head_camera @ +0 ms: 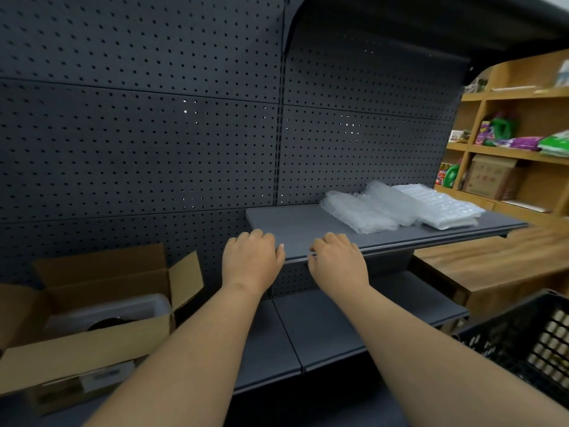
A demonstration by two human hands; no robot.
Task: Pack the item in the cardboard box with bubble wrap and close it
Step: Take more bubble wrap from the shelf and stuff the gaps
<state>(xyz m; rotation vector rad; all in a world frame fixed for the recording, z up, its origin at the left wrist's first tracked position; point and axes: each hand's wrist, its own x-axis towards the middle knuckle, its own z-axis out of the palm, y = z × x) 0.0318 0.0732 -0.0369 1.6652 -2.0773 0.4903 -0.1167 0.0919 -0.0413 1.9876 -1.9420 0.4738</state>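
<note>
Both hands, left hand (251, 257) and right hand (337, 257), rest loosely curled and grasping nothing on the front edge of the dark grey metal shelf (295, 224); clear bubble wrap (397, 208) lies at its right end, the open brown cardboard box (92, 343) lower left.

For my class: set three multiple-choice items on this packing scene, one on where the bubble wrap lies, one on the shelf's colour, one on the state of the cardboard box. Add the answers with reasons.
1. Where does the bubble wrap lie?
A. inside the box
B. on the upper shelf, to the right of both hands
C. in the black crate

2. What colour is the shelf that bears it?
A. dark grey
B. white
C. red

3. How is the box now?
A. taped shut
B. flattened
C. open, flaps up, with an item inside

Answers: 1 B, the clear sheets rest on the shelf beyond the right hand; 2 A, it matches the dark pegboard; 3 C, the flaps stand up round a container.
</note>
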